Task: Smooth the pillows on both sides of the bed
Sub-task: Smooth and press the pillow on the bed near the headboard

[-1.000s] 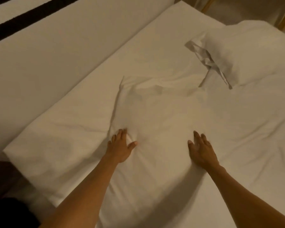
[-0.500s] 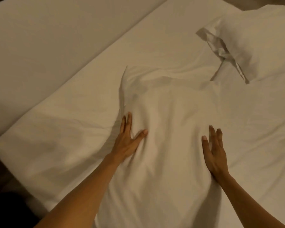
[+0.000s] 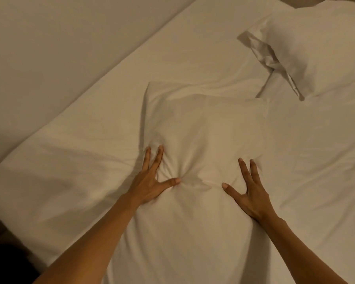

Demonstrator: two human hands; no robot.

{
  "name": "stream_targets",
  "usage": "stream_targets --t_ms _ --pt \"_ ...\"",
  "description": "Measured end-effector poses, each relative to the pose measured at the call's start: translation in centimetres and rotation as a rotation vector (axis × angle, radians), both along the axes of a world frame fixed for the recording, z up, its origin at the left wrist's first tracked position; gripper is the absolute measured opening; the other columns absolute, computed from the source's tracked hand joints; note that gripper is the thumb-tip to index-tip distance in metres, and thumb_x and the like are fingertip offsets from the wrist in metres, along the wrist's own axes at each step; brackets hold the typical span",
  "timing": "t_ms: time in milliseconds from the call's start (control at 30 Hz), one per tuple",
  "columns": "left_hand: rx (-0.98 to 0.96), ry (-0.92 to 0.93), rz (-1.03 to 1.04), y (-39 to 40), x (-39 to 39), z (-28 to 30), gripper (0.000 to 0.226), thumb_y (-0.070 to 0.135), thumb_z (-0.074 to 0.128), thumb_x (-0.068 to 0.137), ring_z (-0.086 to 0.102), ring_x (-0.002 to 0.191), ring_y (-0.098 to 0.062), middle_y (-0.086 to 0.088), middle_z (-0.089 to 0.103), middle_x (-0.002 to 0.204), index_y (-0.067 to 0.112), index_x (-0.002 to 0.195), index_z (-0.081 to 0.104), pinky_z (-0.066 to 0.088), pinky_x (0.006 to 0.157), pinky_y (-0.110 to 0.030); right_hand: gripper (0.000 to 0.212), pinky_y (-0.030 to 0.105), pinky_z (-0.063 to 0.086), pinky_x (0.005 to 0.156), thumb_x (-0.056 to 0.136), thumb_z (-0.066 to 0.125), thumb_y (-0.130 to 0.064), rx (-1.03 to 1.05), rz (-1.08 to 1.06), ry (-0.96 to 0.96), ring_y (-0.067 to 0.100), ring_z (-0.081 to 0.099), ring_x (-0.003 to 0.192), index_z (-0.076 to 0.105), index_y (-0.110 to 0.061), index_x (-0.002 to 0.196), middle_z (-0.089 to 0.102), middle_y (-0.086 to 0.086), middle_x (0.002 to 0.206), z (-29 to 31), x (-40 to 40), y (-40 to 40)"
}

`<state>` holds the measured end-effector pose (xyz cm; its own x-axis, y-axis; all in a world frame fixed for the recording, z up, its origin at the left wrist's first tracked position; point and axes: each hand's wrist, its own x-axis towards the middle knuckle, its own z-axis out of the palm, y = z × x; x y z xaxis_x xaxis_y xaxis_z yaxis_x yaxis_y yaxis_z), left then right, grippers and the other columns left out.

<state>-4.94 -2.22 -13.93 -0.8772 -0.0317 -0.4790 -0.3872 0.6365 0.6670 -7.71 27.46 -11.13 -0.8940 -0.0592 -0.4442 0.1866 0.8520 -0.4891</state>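
Note:
A white pillow (image 3: 203,128) lies flat on the white bed sheet (image 3: 70,160) right in front of me. My left hand (image 3: 150,181) presses palm down on its left part, fingers spread, and creases radiate from under the thumb. On the pillow's right part rests my right hand (image 3: 248,191), also flat with fingers apart. Neither hand holds anything. A second white pillow (image 3: 316,42) sits at the far right, its open crumpled end facing the near pillow.
A pale padded headboard (image 3: 59,48) runs along the left behind the bed. The bed's corner and dark floor (image 3: 0,242) show at the lower left. More white bedding (image 3: 326,160) spreads to the right.
Both hands have slid forward over the near pillow and spread their fingers wider. The cloth now bunches into creases between the two thumbs.

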Motion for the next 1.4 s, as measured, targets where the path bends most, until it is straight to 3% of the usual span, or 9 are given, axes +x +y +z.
stream_targets --t_ms 200,367,600,700,767,967,1100,1300,1400 --pt "0.068 -0.053 0.075 0.6 0.9 1.3 0.108 0.073 0.063 0.066 0.002 0.151 -0.016 0.007 -0.024 0.16 0.064 0.139 -0.015 0.02 0.117 -0.042 0.087 0.046 0.036 0.108 0.077 0.052 -0.069 -0.02 0.01 0.071 0.024 0.03 0.144 0.001 -0.056 0.146 -0.009 -0.019 0.16 0.4 0.8 -0.2" --pt "0.091 -0.097 0.044 0.8 0.5 0.9 0.107 0.074 0.06 0.068 0.003 0.151 -0.016 0.007 -0.026 0.159 0.062 0.14 -0.018 0.018 0.119 -0.041 0.085 0.048 0.032 0.11 0.079 0.052 -0.068 -0.033 0.006 -0.021 0.019 0.023 0.147 -0.001 -0.058 0.144 -0.009 -0.018 0.161 0.1 0.1 0.0" --pt "0.165 0.036 0.096 1.7 0.9 2.1 0.11 0.076 0.058 0.065 -0.006 0.147 -0.002 0.019 -0.024 0.158 0.057 0.142 -0.018 0.015 0.119 -0.037 0.08 0.046 0.03 0.113 0.081 0.05 -0.066 -0.092 -0.035 0.061 0.015 0.019 0.148 0.004 -0.056 0.146 -0.004 -0.019 0.161 0.5 0.5 -0.1" --pt "0.134 0.063 0.042 2.1 0.8 4.2 0.109 0.077 0.057 0.063 -0.004 0.148 -0.005 0.017 -0.027 0.157 0.061 0.139 -0.019 0.02 0.119 -0.042 0.075 0.043 0.034 0.111 0.081 0.04 -0.07 -0.133 -0.031 0.149 0.014 0.022 0.146 0.005 -0.056 0.146 -0.004 -0.018 0.161 2.0 0.9 -0.6" --pt "0.098 0.057 -0.004 2.5 0.8 5.7 0.11 0.077 0.063 0.06 -0.001 0.149 -0.01 0.014 -0.03 0.156 0.066 0.136 -0.017 0.022 0.118 -0.042 0.075 0.05 0.035 0.112 0.08 0.039 -0.076 -0.133 -0.006 0.16 0.016 0.024 0.146 0.004 -0.06 0.144 -0.005 -0.017 0.161 3.1 1.2 -0.8" --pt "0.029 0.138 -0.032 2.4 2.7 9.4 0.112 0.07 0.074 0.058 -0.006 0.15 -0.015 0.013 -0.035 0.154 0.064 0.142 0.001 0.025 0.119 -0.036 0.089 0.056 0.02 0.117 0.066 0.048 -0.083 -0.087 0.087 0.182 0.024 0.016 0.149 0.0 -0.064 0.138 -0.011 -0.009 0.162 6.8 2.8 -1.6" --pt "-0.013 0.225 -0.024 2.1 4.7 13.0 0.111 0.071 0.073 0.057 -0.002 0.15 -0.01 0.023 -0.039 0.149 0.06 0.144 0.004 0.031 0.116 -0.037 0.093 0.054 0.021 0.115 0.066 0.04 -0.085 -0.044 0.16 0.238 0.026 0.024 0.146 -0.002 -0.055 0.144 -0.017 -0.009 0.161 10.5 3.8 -2.0" --pt "-0.02 0.293 0.037 1.0 6.4 19.7 0.11 0.064 0.077 0.06 -0.006 0.136 0.009 0.027 -0.029 0.152 0.054 0.147 0.012 0.027 0.113 -0.027 0.091 0.049 0.026 0.114 0.07 0.034 -0.084 -0.049 0.257 0.34 0.022 0.029 0.145 -0.001 -0.049 0.146 -0.021 -0.018 0.157 16.6 3.9 -3.4" --pt "-0.031 0.295 0.065 0.0 7.3 23.5 0.11 0.066 0.076 0.06 -0.006 0.139 0.006 0.028 -0.025 0.154 0.053 0.148 0.012 0.024 0.116 -0.03 0.092 0.047 0.024 0.115 0.071 0.033 -0.084 -0.06 0.305 0.348 0.021 0.029 0.144 0.003 -0.045 0.149 -0.017 -0.018 0.157 19.8 3.8 -4.4"
